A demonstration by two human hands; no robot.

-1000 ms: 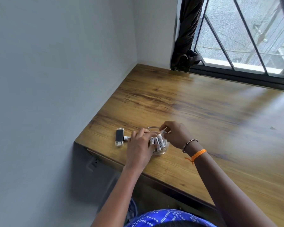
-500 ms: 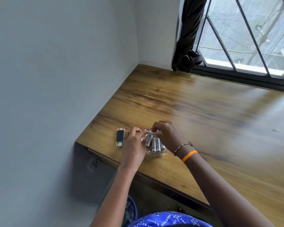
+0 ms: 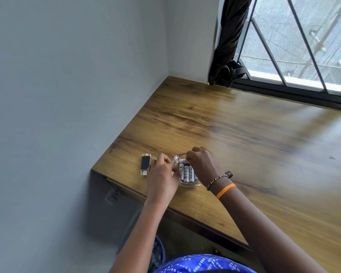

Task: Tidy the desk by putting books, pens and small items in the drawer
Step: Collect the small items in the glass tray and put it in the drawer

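A small clear glass bowl sits near the desk's front left corner with several white batteries lying in it. My left hand is at the bowl's left rim, its fingertips closed on a battery that tilts over the rim. My right hand reaches over the bowl's far side and pinches another white battery. A black USB flash drive lies on the desk just left of my left hand. A small black card-like item lies beside my right wrist.
The wooden desk runs back to a barred window with a dark knotted curtain in the corner. A grey wall closes the left side. A drawer front shows under the desk's front edge.
The battery that lay on the desk by the flash drive has been lifted to the bowl's left rim. Both hands stay at the bowl; the view shifted slightly.
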